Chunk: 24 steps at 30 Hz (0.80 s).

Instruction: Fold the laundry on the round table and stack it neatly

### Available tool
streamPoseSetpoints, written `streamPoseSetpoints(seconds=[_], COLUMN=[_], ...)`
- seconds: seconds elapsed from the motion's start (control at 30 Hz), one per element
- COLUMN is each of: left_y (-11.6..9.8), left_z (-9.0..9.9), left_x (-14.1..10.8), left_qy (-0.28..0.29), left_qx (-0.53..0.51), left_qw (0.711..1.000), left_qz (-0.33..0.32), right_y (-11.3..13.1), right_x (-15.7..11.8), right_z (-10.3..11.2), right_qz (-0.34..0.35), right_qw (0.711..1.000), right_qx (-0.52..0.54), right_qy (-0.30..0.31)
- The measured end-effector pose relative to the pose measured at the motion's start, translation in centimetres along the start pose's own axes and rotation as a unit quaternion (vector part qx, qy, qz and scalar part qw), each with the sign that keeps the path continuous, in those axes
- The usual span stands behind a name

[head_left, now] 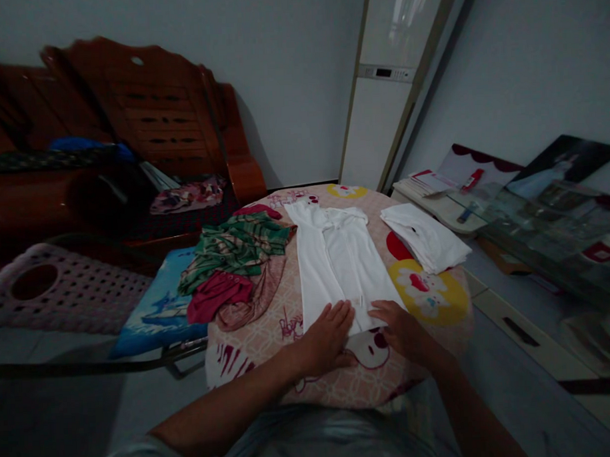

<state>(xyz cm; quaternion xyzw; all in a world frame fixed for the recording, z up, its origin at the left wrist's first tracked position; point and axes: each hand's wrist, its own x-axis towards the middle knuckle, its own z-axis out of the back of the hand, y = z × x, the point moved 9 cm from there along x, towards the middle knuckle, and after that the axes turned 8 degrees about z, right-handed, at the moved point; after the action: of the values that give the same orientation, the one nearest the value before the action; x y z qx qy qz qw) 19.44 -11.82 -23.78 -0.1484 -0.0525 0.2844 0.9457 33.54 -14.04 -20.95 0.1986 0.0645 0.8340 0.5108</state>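
A white garment [343, 254], perhaps a shirt, lies spread out lengthwise on a round table with a pink patterned cloth [269, 350]. My left hand [326, 341] rests on its near edge, fingers stretched out and flat. Close to the near right corner, my right hand [401, 328] touches the same fabric with fingers extended. Neither hand grips anything. To the right lies a folded white garment [425, 237]. On the left side of the table is a heap with a green plaid garment [240, 247] and a dark red cloth [220, 297].
Left of the table stands a folding chair with a woven back [82, 289] and a blue pillow [160, 307]. Behind it is a carved wooden bench [151, 107]. A white air conditioner [376, 113] stands at the back. A glass-topped cabinet [550, 226] lines the right wall.
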Motion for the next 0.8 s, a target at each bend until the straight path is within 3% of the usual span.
streamPoseSetpoints(seconds=[0.17, 0.27, 0.47, 0.63, 0.7, 0.8], left_y=[0.2, 0.4, 1.6, 3.6, 4.1, 5.1], left_z=[-1.1, -0.6, 1.3, 1.9, 2.9, 5.8], left_x=[-0.9, -1.3, -2.6, -3.0, -2.9, -2.3], left_qy=[-0.038, -0.036, -0.032, -0.036, -0.024, -0.025], left_qx=[0.004, -0.011, -0.051, -0.099, -0.13, -0.191], left_qw=[0.998, 0.999, 0.998, 0.993, 0.99, 0.978], left_qz=[0.04, 0.036, 0.036, 0.049, 0.056, 0.08], right_y=[0.9, 0.8, -1.6, -3.5, -4.2, -5.2], right_x=[0.0, 0.1, -0.8, -1.6, -1.2, 0.8], right_z=[-0.7, -0.6, -0.2, 1.3, 2.2, 3.9], right_qz=[-0.007, -0.017, -0.021, -0.007, -0.015, -0.031], right_qw=[0.997, 0.995, 0.991, 0.992, 0.992, 0.991], right_qx=[-0.074, -0.103, -0.128, -0.067, -0.035, 0.0], right_qy=[0.012, -0.002, -0.034, -0.102, -0.121, -0.131])
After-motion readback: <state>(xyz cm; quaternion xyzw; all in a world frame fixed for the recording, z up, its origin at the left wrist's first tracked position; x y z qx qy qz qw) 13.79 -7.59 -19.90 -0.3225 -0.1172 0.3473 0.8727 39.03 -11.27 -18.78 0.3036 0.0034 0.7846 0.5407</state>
